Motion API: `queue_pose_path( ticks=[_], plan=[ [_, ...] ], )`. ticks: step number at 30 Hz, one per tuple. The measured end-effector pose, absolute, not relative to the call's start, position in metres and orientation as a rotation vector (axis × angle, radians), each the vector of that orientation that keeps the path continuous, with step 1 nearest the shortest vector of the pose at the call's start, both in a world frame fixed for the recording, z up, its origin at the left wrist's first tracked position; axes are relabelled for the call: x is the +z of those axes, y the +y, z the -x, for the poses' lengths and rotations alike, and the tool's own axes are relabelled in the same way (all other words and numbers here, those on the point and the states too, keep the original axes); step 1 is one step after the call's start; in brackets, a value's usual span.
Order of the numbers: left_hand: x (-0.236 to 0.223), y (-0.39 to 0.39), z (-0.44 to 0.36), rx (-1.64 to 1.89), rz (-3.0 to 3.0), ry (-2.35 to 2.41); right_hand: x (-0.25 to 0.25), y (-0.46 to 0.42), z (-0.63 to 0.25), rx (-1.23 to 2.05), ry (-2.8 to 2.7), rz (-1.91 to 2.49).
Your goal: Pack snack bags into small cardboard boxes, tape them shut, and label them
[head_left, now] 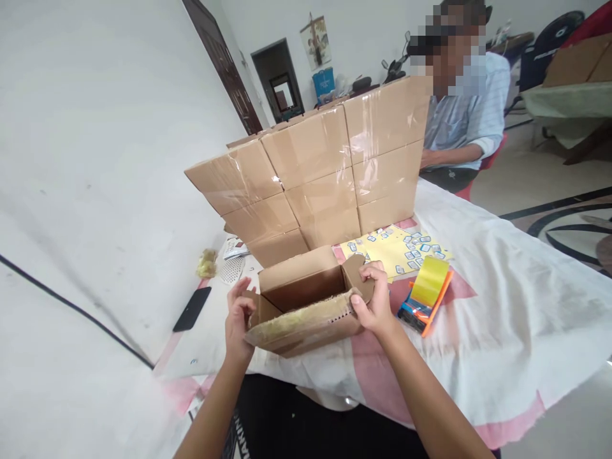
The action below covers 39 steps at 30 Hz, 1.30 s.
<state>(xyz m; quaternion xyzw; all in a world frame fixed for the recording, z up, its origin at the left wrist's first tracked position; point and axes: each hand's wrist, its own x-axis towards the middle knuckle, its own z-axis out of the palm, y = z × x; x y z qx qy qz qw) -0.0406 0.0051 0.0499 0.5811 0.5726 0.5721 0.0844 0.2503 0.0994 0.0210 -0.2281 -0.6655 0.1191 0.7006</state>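
Left hand (239, 319) and right hand (375, 296) are clamped on opposite ends of a small carton (306, 335), which is held in front of the body at the table's (516, 299) near edge. The left fingers are curled over the left end flap (257, 309); on the right, the fingers are hooked over the right end flap (356, 274), and the thumb is pressed by the corner of the rough-edged near flap (296, 320). By gripping both ends, the carton is probably steadied and its mouth left uncovered, turned upward. Whether its base is borne by the table or by the hands alone cannot be told.

Behind it, toward the far edge, a taped block of cartons (318, 185) is stood upright, perhaps so that the near part is left free for handling. A tape dispenser (425, 296) is laid just beside the right hand, a place that seems chosen for easy reach. Yellow sheets (406, 252) are spread behind the dispenser. By the left edge a dark flat object (192, 309) is set, apparently out of the way. Beyond the far right corner, another person (488, 108) is seated.
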Motion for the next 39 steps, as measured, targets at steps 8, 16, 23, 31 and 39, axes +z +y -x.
queue_pose_path(
  ticks=[8, 16, 23, 31, 39],
  plan=[
    [0.024, -0.015, 0.041, 1.355, -2.094, 1.505, 0.034, 0.084, -0.267, 0.441, -1.423, 0.384],
    [0.044, 0.006, 0.011, 1.416, -1.793, 1.673, 0.026, 0.078, -0.271, 0.719, -1.598, 0.493],
    [0.048, 0.019, -0.007, 1.438, -1.65, 1.965, 0.042, 0.084, -0.266, 0.658, -1.49, 0.646],
    [0.052, 0.03, 0.002, 1.464, -1.742, 1.822, 0.047, 0.117, -0.257, 1.129, -1.099, 0.75],
    [0.056, 0.034, -0.005, 1.196, -1.992, 1.744, 0.037, 0.107, -0.275, 0.962, -1.34, 0.692]
  ],
)
